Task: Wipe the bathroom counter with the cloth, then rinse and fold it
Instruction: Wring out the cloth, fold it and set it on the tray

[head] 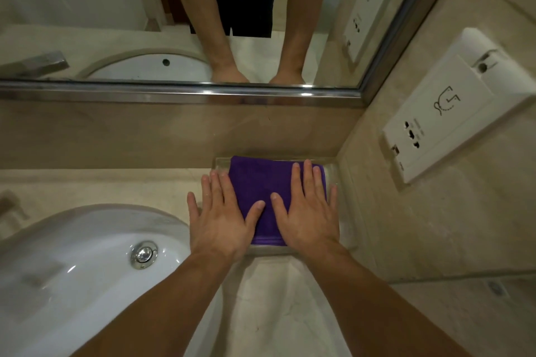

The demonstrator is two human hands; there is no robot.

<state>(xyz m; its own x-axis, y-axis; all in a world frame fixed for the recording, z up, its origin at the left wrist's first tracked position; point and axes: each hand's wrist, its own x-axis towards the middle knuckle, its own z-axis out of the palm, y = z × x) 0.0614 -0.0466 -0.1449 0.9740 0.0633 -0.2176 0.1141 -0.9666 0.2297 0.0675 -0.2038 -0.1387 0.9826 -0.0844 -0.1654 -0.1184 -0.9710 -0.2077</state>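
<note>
A purple cloth (258,182) lies folded into a neat rectangle inside a clear glass tray (332,174) in the back right corner of the beige stone counter (278,298). My left hand (220,217) lies flat with straight fingers on the cloth's left edge, partly over the tray's left rim. My right hand (307,211) presses flat on the right half of the cloth, fingers spread and straight. Both palms cover the cloth's sides; its middle strip and far edge show.
A white oval sink (72,264) with a chrome drain plug (144,253) sits left of the tray. A mirror (116,9) with a metal frame runs along the back wall. A white socket panel (452,113) hangs on the right wall.
</note>
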